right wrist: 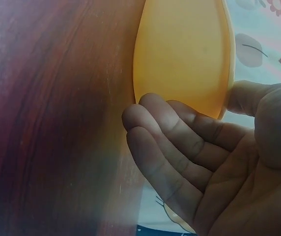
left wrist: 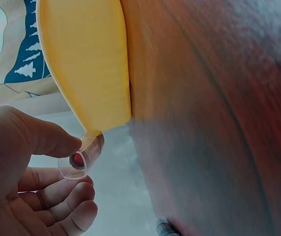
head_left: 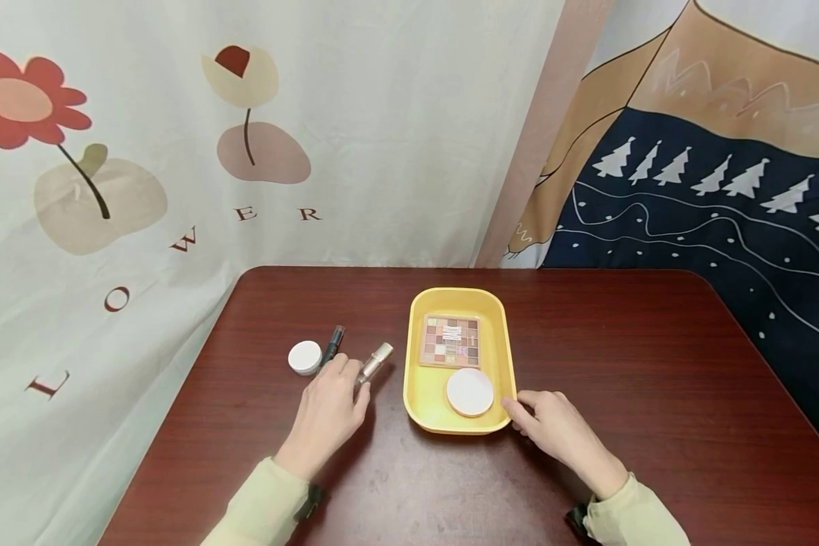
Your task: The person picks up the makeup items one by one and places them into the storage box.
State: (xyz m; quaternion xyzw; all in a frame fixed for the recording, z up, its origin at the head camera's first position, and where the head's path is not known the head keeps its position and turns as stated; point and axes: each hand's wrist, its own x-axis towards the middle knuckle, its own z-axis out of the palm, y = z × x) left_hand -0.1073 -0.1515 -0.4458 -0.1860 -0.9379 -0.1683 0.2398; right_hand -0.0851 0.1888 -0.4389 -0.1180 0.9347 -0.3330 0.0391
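In the head view my left hand (head_left: 331, 402) is left of the yellow tray (head_left: 508, 334), above the table. Its thumb and fingers pinch a lipstick (head_left: 377, 361), whose clear end shows red inside in the left wrist view (left wrist: 78, 161). On the tray's lower right side, my right hand (head_left: 560, 425) grips the edge, thumb at the rim and fingers along the outer wall (right wrist: 184, 59). Inside the tray lie an eyeshadow palette (head_left: 450, 341) and a round white compact (head_left: 470, 392). My left hand partly hides a dark pen-like cosmetic tube (head_left: 332, 345).
A small round white-lidded jar (head_left: 305, 357) stands beside the dark tube on the left. The dark red-brown table (head_left: 641, 341) reaches back to a printed curtain (head_left: 396, 136) and a navy tree-patterned cloth (head_left: 689, 220).
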